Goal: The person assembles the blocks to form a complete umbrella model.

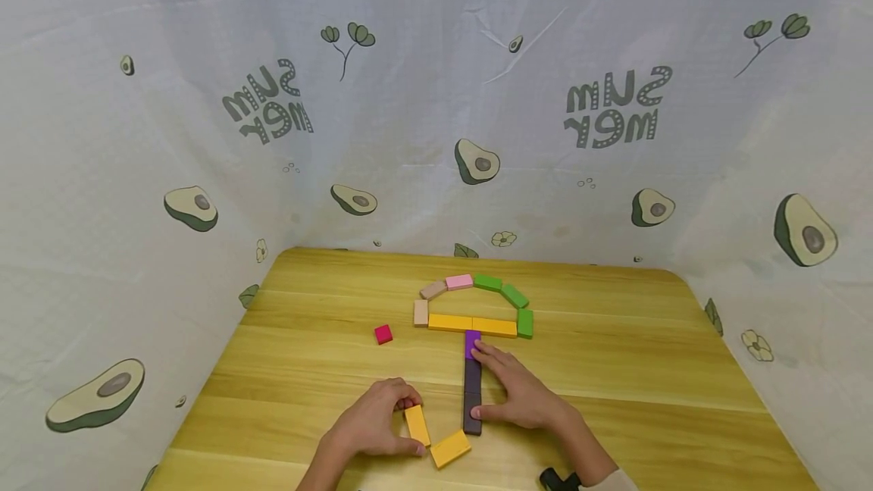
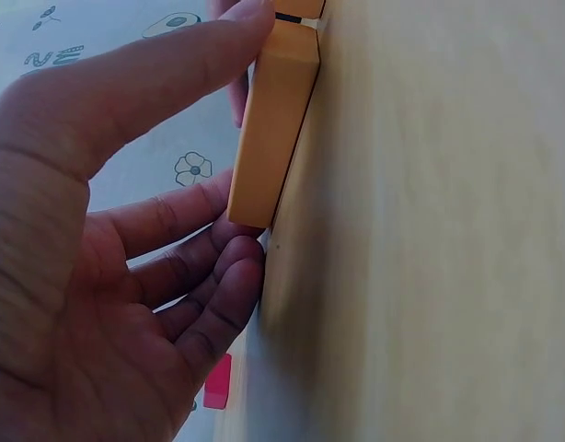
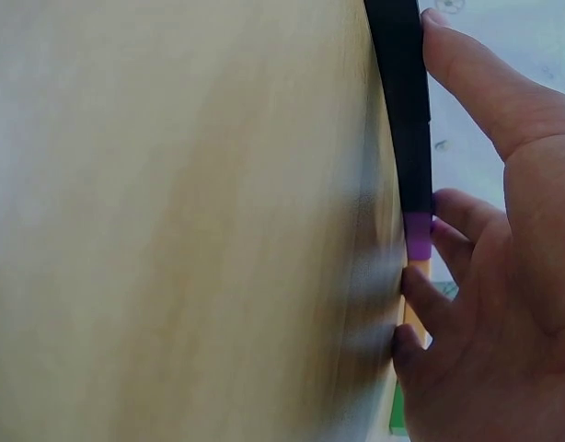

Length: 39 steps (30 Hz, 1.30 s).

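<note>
My left hand (image 1: 371,419) holds a yellow block (image 1: 417,426) between thumb and fingertips, the thumb at its near end. In the left wrist view this yellow block (image 2: 271,124) is close to the tabletop. A second yellow block (image 1: 451,449) lies tilted beside it, near the foot of a straight column. That column has a purple block (image 1: 472,345) at the top and dark blocks (image 1: 472,376) below. My right hand (image 1: 521,392) rests along its right side, index finger on the purple block and thumb on the lower dark block (image 3: 397,64).
Above the column, two yellow blocks (image 1: 450,322) form a bar under an arch of tan (image 1: 420,313), pink (image 1: 459,282) and green blocks (image 1: 487,283). A red block (image 1: 383,334) lies apart on the wooden table (image 1: 614,354). A patterned cloth (image 1: 423,97) stands behind.
</note>
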Tool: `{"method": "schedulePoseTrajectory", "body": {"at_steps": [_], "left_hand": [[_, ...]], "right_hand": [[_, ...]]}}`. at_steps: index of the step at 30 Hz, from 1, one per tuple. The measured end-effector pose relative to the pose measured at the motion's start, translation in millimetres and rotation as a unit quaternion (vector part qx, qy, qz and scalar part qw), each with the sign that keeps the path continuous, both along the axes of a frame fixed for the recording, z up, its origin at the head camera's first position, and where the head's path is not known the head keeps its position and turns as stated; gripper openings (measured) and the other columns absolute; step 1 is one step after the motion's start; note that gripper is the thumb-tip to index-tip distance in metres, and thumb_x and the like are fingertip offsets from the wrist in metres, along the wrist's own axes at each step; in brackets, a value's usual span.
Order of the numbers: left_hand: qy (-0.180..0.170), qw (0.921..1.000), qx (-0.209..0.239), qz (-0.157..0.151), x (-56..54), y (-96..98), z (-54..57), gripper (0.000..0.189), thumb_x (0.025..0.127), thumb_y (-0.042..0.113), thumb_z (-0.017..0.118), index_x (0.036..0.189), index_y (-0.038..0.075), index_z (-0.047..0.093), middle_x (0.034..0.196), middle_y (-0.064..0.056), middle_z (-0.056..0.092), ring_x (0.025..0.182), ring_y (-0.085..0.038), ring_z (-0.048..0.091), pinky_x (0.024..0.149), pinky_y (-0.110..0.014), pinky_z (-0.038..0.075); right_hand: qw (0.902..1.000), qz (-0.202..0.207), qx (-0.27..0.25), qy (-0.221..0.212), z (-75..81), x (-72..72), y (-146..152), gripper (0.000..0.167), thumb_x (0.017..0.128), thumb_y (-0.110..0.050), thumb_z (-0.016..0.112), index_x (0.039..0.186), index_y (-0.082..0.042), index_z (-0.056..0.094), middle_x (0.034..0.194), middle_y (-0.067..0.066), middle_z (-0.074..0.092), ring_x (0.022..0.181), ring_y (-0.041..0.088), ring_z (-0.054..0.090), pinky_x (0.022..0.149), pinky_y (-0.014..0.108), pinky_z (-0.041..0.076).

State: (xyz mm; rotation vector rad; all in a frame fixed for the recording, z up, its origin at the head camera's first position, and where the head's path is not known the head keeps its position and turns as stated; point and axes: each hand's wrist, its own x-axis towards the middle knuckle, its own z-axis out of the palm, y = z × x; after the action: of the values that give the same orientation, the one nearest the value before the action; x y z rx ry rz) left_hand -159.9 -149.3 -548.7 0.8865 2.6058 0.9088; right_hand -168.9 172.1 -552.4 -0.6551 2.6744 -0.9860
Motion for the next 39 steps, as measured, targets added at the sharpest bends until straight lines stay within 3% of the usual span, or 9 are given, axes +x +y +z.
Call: {"method": "schedulePoseTrajectory", "body": {"at_steps": [21, 31, 35, 39], "left_hand": [[0.005, 1.0, -0.005, 0.001, 1.4, 2.3, 1.6, 0.058, 0.071, 0.062, 0.087, 0.11, 0.023, 0.07, 0.095, 0.017, 0.058, 0.089, -0.001, 0.052, 0.082, -0.023, 0.05], [0.008, 0.9996, 0.026, -0.012, 0.5, 0.7, -2.9, 0.057, 0.075, 0.059, 0.086, 0.114, 0.019, 0.071, 0.097, 0.014, 0.062, 0.09, 0.0, 0.055, 0.083, -0.021, 0.052], [0.021, 0.9988, 0.045, 0.001, -2.7, -3.4, -5.0, 0.063, 0.078, 0.061, 0.083, 0.121, 0.017, 0.071, 0.104, 0.011, 0.065, 0.095, -0.001, 0.058, 0.087, -0.023, 0.055], [0.045, 0.9976, 0.037, 0.038, -12.4, -9.3, -4.2, 0.072, 0.077, 0.067, 0.08, 0.13, 0.019, 0.069, 0.114, 0.01, 0.066, 0.098, -0.006, 0.058, 0.087, -0.028, 0.054]], "right_hand": [[1.0, 0.003, -0.002, 0.009, -0.4, -0.9, -1.2, 0.098, 0.086, -0.057, 0.077, 0.163, -0.015, 0.034, 0.171, 0.009, 0.025, 0.155, 0.044, 0.025, 0.119, 0.07, 0.027], [1.0, 0.001, -0.004, 0.004, -1.3, 0.1, -0.9, 0.098, 0.086, -0.057, 0.077, 0.163, -0.015, 0.034, 0.171, 0.008, 0.025, 0.156, 0.043, 0.024, 0.12, 0.069, 0.026], [1.0, 0.002, -0.005, 0.006, -2.2, 0.1, -0.5, 0.097, 0.086, -0.056, 0.077, 0.162, -0.014, 0.034, 0.171, 0.009, 0.024, 0.155, 0.044, 0.024, 0.12, 0.07, 0.026], [1.0, 0.001, -0.004, 0.004, -2.5, 0.1, -0.3, 0.097, 0.086, -0.057, 0.077, 0.162, -0.014, 0.034, 0.171, 0.008, 0.024, 0.156, 0.043, 0.024, 0.12, 0.07, 0.026]]}}
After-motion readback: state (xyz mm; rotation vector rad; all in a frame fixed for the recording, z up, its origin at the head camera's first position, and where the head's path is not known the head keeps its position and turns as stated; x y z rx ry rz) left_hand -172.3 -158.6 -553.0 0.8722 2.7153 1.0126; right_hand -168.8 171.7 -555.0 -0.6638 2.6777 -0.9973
